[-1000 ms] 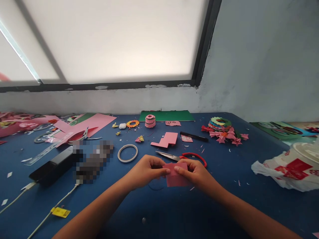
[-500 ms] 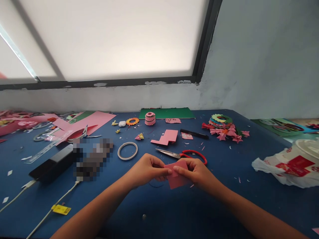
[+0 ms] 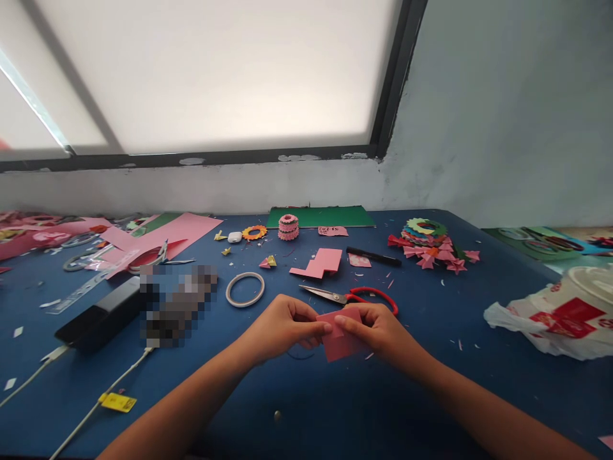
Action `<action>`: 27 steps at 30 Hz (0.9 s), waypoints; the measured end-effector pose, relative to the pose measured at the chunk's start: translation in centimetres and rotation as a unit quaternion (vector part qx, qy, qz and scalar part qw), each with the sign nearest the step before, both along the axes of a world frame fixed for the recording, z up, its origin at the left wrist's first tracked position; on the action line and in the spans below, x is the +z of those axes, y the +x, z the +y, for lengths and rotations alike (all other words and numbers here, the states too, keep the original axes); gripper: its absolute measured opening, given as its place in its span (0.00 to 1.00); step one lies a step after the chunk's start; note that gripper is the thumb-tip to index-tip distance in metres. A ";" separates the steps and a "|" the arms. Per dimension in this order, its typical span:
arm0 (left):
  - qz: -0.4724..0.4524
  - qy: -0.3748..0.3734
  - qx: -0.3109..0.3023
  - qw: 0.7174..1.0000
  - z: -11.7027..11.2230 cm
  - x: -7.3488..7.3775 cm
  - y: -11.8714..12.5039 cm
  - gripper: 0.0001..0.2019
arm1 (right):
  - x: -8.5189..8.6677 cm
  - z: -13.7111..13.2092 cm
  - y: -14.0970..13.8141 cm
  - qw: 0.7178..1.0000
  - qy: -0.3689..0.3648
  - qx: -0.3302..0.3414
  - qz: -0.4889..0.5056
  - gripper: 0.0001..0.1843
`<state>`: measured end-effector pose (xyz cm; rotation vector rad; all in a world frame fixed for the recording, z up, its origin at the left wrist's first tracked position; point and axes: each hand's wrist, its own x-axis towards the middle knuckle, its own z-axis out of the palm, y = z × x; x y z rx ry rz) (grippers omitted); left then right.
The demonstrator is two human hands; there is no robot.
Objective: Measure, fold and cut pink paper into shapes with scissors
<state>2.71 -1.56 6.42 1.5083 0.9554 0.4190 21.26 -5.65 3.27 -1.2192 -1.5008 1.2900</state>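
Note:
A small piece of pink paper [image 3: 341, 346] is pinched between my two hands, above the front middle of the table. My left hand [image 3: 286, 327] is closed on its left edge, thumb on top. From the right, my right hand [image 3: 376, 327] grips the same paper, its thumb lying across the upper part; some fingers are hidden behind the sheet. Just beyond my hands lie red-handled scissors [image 3: 352, 298], blades pointing left. A roll of tape [image 3: 245, 290] rests to the left, and a stepped pink paper offcut [image 3: 320, 263] lies behind the scissors.
A black pen [image 3: 373, 256] and a pink ruffled paper stack [image 3: 288, 227] are farther back. Paper stars and rings [image 3: 431, 243] sit back right, a bagged cup [image 3: 558, 316] at the right edge. A black box-like device [image 3: 105, 313] with a cable stands left, near pink sheets [image 3: 191, 227].
Both hands still hold the pink paper in nearly the same spot. My right thumb has shifted very slightly on it; everything else stays put.

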 end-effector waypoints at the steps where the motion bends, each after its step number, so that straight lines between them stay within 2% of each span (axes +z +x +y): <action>1: -0.001 0.000 0.002 1.000 0.0 0.0 0.0 0.11 | 0.0 0.0 0.0 1.000 -0.006 0.002 0.006 0.25; 7: -0.013 -0.006 0.007 1.000 0.0 0.1 -0.2 0.12 | -0.3 -0.1 0.2 0.997 -0.055 0.011 0.054 0.25; 21: -0.012 0.001 0.010 1.000 -0.2 0.1 -0.1 0.11 | -0.3 -0.3 0.1 0.999 -0.032 -0.018 0.030 0.26; 27: -0.028 0.009 -0.001 1.000 -0.5 0.1 -0.1 0.09 | -0.1 -0.5 0.0 0.999 -0.028 -0.020 0.039 0.23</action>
